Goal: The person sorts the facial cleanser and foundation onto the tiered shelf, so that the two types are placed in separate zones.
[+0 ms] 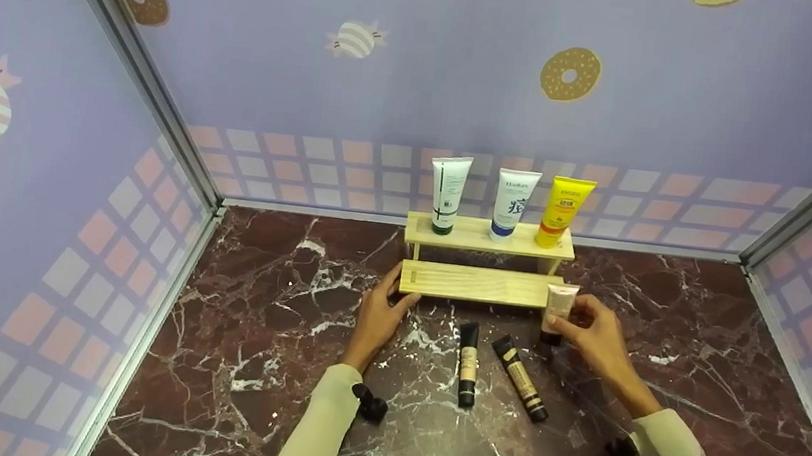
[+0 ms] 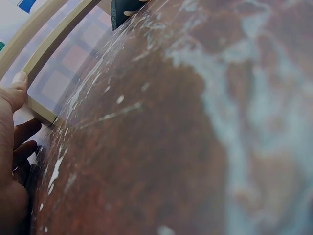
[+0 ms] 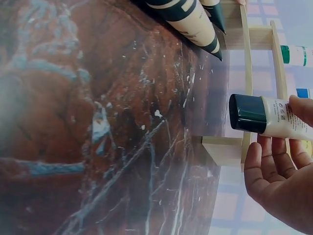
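Note:
A light wooden two-tier display rack [image 1: 483, 284] stands on the marble-patterned surface. My left hand [image 1: 377, 319] holds its left end, the thumb at the lower tier's front corner; in the left wrist view the thumb [image 2: 18, 87] touches the wood. Between thumb and fingers, my right hand [image 1: 599, 339] grips a small beige tube [image 1: 559, 302] with a black cap [image 3: 247, 113]. That tube is upright, cap down, in front of the lower tier's right end. Two black-and-beige tubes lie before the rack, one straight [image 1: 467, 367], the other slanted [image 1: 522, 380].
On the upper tier stand a white tube with a green cap [image 1: 448, 191], a white tube with a blue band [image 1: 513, 203] and a yellow tube [image 1: 566, 209]. A patterned purple wall [image 1: 450, 97] rises close behind the rack, with side walls left and right.

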Available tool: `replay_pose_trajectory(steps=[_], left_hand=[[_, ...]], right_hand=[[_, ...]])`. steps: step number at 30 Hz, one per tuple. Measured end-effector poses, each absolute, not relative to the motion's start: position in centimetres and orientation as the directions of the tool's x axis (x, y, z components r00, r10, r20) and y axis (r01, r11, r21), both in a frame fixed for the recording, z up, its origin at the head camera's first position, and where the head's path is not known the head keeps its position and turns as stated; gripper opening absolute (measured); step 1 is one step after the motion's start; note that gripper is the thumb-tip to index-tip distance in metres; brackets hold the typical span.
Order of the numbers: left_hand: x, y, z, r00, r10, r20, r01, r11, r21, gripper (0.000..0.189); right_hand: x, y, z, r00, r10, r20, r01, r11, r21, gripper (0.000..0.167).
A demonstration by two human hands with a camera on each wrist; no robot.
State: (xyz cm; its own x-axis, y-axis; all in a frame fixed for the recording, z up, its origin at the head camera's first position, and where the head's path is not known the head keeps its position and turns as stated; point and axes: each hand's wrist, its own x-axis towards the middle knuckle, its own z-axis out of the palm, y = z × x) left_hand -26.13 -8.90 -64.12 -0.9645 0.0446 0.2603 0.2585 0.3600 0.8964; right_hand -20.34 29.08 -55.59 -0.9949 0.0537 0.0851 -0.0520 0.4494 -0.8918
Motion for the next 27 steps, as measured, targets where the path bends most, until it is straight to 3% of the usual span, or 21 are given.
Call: replay_pose_trajectory(steps=[27], left_hand=[[-26.1,-8.9,-64.0,-0.962,0.043,0.271,0.266,0.394,0.880,0.079]], right_hand=[[-23.2,26.3,-54.2,-0.993,-0.016,0.116,-0.112,0.419,-0.901,0.037]])
